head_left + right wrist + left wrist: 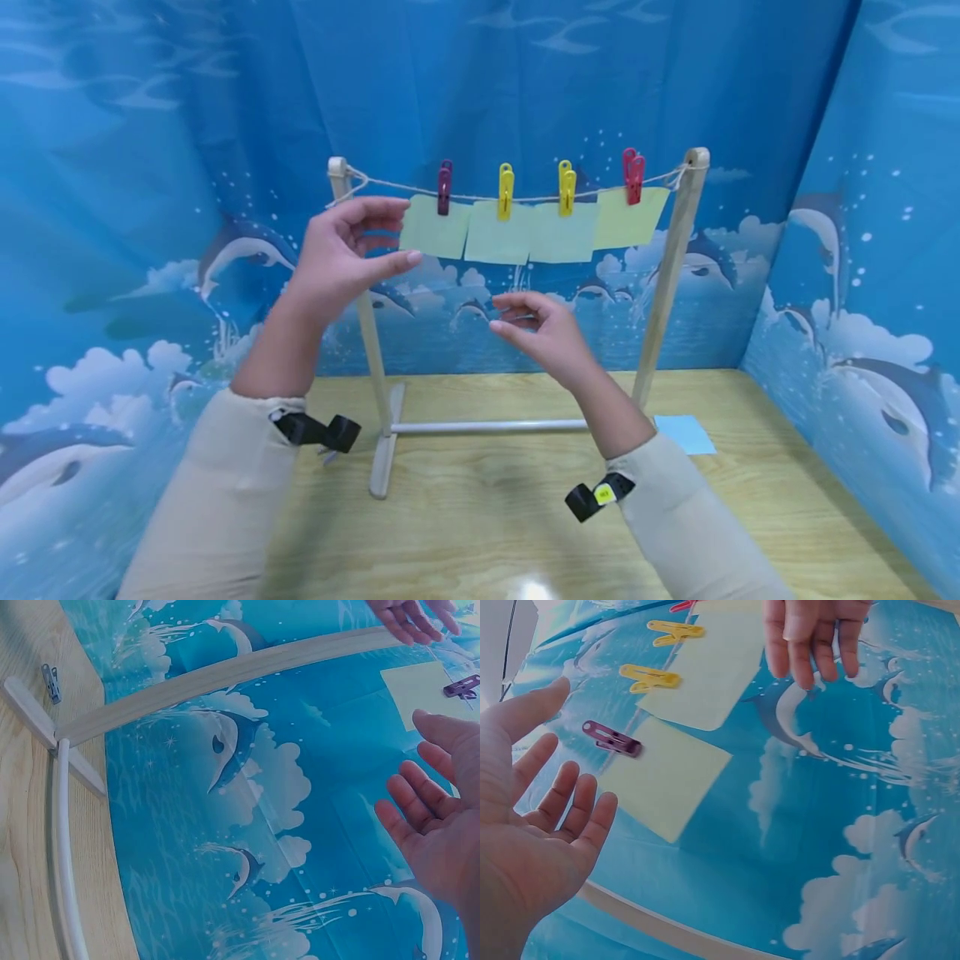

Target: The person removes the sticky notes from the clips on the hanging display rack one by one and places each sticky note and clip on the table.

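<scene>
Several pale sticky notes hang side by side on a string, held by clothespins. A purple clothespin [445,188] clips the leftmost note [437,233]. Two yellow clothespins, one left [506,192] and one right [567,188], hold the middle notes. At the right end, a red clothespin [633,177] grips a yellower note [630,218]. My left hand [341,250] is raised beside the leftmost note, thumb and fingers spread apart, and holds nothing. Lower down, below the middle notes, my right hand [542,332] hangs with loosely bent fingers and nothing between them.
A wooden stand carries the string between its left post [371,342] and right post [670,283], joined by a white bar [487,427] low down. On the wooden table [450,533] lie a light blue note [685,434] and a loose clothespin [51,682]. Dolphin-print curtains [510,75] stand behind.
</scene>
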The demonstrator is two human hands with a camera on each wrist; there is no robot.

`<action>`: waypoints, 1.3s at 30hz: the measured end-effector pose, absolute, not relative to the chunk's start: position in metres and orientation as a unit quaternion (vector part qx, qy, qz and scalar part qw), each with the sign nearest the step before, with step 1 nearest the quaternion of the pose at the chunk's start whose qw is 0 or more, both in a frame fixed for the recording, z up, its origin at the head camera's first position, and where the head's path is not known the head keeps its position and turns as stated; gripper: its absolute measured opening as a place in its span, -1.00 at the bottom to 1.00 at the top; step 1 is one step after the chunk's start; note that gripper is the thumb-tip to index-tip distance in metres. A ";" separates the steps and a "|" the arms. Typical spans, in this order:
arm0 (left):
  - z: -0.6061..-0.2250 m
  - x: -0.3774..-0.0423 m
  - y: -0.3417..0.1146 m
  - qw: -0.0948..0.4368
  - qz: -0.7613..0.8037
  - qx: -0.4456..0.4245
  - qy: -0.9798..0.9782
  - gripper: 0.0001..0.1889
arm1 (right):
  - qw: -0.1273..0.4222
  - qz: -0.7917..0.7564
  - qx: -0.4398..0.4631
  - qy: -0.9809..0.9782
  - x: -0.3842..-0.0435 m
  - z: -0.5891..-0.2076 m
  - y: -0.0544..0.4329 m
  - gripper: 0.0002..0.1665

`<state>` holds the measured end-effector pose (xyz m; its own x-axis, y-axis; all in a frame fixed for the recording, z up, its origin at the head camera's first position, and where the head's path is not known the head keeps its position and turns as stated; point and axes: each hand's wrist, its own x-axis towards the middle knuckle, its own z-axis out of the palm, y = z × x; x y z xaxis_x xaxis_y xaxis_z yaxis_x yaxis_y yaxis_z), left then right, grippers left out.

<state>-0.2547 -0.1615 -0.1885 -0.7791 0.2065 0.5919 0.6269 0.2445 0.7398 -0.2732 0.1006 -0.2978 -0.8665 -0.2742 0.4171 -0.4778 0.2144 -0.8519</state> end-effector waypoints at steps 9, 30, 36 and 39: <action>-0.160 -0.254 -0.155 0.189 -0.501 -0.248 -0.807 -0.44 | 0.050 0.598 0.207 -0.773 -0.285 -0.300 0.083 -0.55; -0.115 -0.277 -0.145 0.112 -0.415 -0.215 -0.877 -0.34 | -0.003 0.824 0.125 -0.552 -0.308 -0.284 0.031 -0.56; -0.108 -0.282 -0.137 0.103 -0.384 -0.217 -0.891 -0.33 | -0.006 0.854 0.126 -0.505 -0.307 -0.279 0.020 -0.55; -0.107 -0.285 -0.134 0.105 -0.374 -0.203 -0.899 -0.32 | -0.003 0.860 0.127 -0.494 -0.306 -0.278 0.017 -0.58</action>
<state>-0.2847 -0.1345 -0.1068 -0.8954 0.2865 0.3409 0.4438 0.6370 0.6303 -0.3062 0.0166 -0.2782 -0.9676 -0.1313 0.2155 -0.1199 -0.5121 -0.8505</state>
